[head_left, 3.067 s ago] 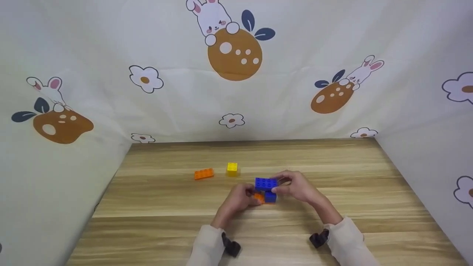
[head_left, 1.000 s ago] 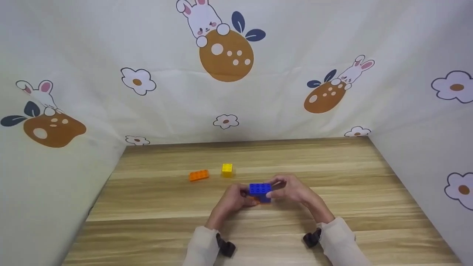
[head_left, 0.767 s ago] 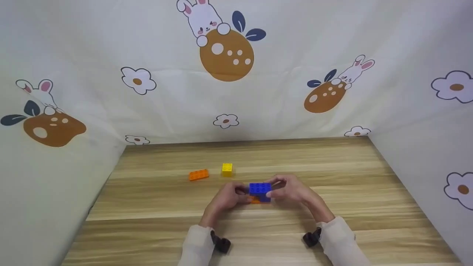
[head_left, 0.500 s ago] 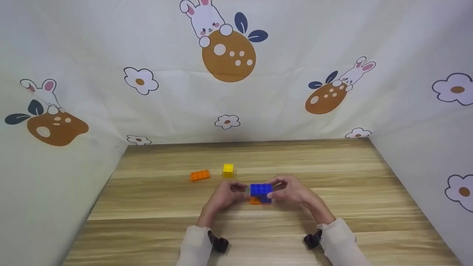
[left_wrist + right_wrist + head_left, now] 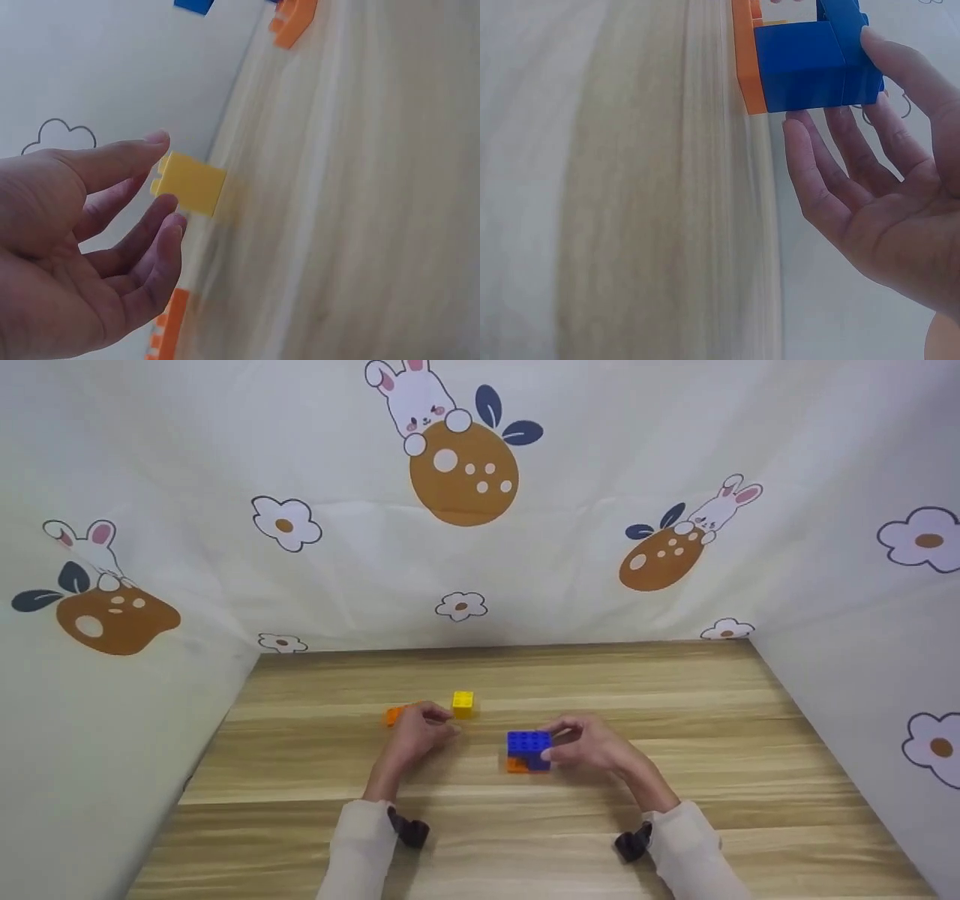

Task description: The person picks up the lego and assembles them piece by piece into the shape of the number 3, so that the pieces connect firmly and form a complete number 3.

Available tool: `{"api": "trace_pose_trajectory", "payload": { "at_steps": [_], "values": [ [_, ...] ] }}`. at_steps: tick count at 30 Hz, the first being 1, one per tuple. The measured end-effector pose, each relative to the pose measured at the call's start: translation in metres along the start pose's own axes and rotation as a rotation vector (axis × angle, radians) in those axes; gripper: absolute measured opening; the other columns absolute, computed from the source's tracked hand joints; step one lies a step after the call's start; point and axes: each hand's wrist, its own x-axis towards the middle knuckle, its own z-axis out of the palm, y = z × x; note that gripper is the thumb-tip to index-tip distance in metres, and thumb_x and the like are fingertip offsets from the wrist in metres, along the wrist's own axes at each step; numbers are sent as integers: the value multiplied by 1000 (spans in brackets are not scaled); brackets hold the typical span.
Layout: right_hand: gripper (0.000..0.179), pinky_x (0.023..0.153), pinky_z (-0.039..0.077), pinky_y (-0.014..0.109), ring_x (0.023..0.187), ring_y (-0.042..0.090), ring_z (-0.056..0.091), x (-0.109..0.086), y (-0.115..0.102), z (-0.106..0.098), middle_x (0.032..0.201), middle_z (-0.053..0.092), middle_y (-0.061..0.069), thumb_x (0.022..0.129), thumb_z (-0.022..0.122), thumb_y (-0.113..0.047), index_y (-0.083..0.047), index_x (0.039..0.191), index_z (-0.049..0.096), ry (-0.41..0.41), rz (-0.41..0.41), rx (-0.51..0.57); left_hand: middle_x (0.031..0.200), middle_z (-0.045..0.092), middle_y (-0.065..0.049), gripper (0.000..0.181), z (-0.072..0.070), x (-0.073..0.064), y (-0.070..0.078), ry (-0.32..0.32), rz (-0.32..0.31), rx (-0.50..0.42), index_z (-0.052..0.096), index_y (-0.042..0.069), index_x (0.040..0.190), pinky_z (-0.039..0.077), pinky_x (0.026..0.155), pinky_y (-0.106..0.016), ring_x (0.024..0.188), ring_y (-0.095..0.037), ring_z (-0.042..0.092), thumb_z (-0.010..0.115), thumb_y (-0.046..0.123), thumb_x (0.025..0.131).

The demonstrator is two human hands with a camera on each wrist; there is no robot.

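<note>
A small stack stands mid-table: an orange flat brick [image 5: 516, 766] at the bottom, a smaller blue brick [image 5: 799, 66] on its right end, and a long blue studded brick [image 5: 529, 741] across the top, leaving a gap at the left. My right hand [image 5: 596, 750] holds the long blue brick at its right end, thumb on the near side, fingers behind. My left hand [image 5: 417, 733] hovers with bent, parted fingers, holding nothing. Its thumb and fingertips are close to a yellow brick [image 5: 463, 705]; the left wrist view shows this yellow brick [image 5: 191, 184] just beyond them.
Another orange flat brick [image 5: 393, 716] lies left of the yellow one, partly hidden by my left hand. Patterned cloth [image 5: 360, 585] walls the wooden table [image 5: 637, 682] at the back and both sides.
The long blue brick came down onto the smaller blue one. My left hand has let go of the stack and moved left, near the yellow brick. My right hand stays at the stack.
</note>
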Motion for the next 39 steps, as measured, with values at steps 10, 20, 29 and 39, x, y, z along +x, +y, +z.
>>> {"api": "trace_pose_trajectory", "payload": {
  "at_steps": [10, 20, 29, 39],
  "values": [
    [44, 79, 60, 35, 98, 23, 71, 0, 2, -1, 117, 69, 25, 80, 83, -13, 1, 119, 69, -1, -66, -25, 130, 62, -12, 52, -12, 24, 3, -40, 20, 2, 62, 10, 131, 56, 95, -39, 114, -26, 64, 82, 14, 83],
    [45, 81, 61, 36, 99, 23, 70, -1, 4, 1, 118, 68, 24, 82, 82, -14, -2, 122, 67, -7, -30, -16, 137, 58, -11, 59, -8, 43, 2, -150, -8, 15, 56, 11, 139, 52, 102, -42, 120, -26, 62, 80, 12, 85],
    [45, 85, 60, 39, 101, 25, 70, -4, 6, 6, 119, 69, 24, 81, 81, -13, -3, 122, 66, -13, 10, 6, 131, 61, -11, 55, 3, 45, -7, -171, 11, 54, 58, 10, 137, 53, 100, -41, 114, -23, 62, 77, 5, 86],
    [45, 83, 60, 36, 104, 23, 67, -4, 1, 1, 119, 67, 25, 84, 77, -12, 1, 125, 63, -37, -58, 10, 117, 68, -9, 42, 8, 41, 10, -153, 16, 12, 61, 8, 125, 55, 93, -36, 104, -21, 64, 77, 12, 87]
  ]
}}
